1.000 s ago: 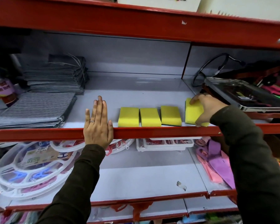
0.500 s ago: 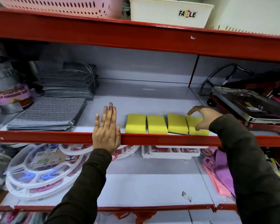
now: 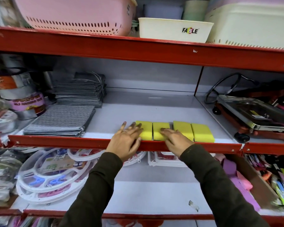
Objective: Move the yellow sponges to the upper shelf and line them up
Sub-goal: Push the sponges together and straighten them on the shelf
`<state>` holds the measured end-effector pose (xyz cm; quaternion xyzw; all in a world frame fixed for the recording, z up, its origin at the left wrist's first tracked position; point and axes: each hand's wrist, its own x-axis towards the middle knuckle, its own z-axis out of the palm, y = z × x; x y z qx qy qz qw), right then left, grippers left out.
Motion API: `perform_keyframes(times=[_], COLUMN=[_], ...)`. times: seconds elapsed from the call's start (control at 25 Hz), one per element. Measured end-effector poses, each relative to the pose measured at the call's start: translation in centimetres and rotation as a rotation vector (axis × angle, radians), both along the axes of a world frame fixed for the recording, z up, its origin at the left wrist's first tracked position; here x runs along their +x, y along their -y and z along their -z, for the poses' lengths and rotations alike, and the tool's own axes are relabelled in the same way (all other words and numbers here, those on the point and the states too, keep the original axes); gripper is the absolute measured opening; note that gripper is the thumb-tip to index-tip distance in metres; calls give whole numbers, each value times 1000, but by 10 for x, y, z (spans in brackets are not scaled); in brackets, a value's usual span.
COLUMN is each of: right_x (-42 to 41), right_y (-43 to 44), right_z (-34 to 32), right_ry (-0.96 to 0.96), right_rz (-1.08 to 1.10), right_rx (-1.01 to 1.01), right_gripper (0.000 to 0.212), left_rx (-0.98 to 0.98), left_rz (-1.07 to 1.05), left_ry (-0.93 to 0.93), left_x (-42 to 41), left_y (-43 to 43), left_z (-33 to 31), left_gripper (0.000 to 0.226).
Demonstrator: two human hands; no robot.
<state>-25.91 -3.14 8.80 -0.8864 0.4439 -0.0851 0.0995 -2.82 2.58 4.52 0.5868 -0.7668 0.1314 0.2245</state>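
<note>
Squaring up the row looks like the step in hand: four yellow sponges sit side by side at the front of the upper shelf (image 3: 154, 112), just behind its red front rail (image 3: 56, 142). Left hand (image 3: 125, 143) lies flat, fingers (image 3: 134, 126) spread and open, tips on the left edge of the first sponge (image 3: 145, 132), gripping nothing. Right hand (image 3: 175, 141) also flat and open, fingertips (image 3: 164, 131) resting on top of the second sponge (image 3: 160, 130), not pinching it. Third sponge (image 3: 183, 131) and fourth sponge (image 3: 202, 132) touch each other; third sits slightly further back than the second, with a thin dark gap between them. So the row is nearly done, judging by this, only minor alignment left. To do it well: keep palms flat, press lightly, since foam should squash and spring back if pushed hard. Slide from both ends toward the middle to close the gap, then nudge the front edges level against the rail. Avoid shoving left into the grey cloth stack (image 3: 59, 122), which is near but apart from the sponges. Metal tray (image 3: 252, 112) on the right is well apart, no risk. Lower shelf (image 3: 146, 194) shows no yellow sponges, so probably none left to carry up.
</note>
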Motion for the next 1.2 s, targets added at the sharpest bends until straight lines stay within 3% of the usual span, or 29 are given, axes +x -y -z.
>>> perform_keyframes(times=[0.08,0.4,0.96,1.2], right_x=[6,12,23,-22], right_y=[-7,-28,-42,-27], right_z=[2,3,0,-9], right_ry=[1,17,-16,43], right_rz=[-6,-19,-18,34], right_rx=[-24,-22,-17,-50], right_gripper=[53,54,61,65], left_rx=[78,35,98,-21], left_rz=[0,-129,-155,-104], left_ry=[-12,-9,-30,-48], left_x=[-2,3,-7,-50], left_y=[-1,-17,-22,-21], left_z=[-2,-1,-11,-16], left_gripper=[50,60,71,76])
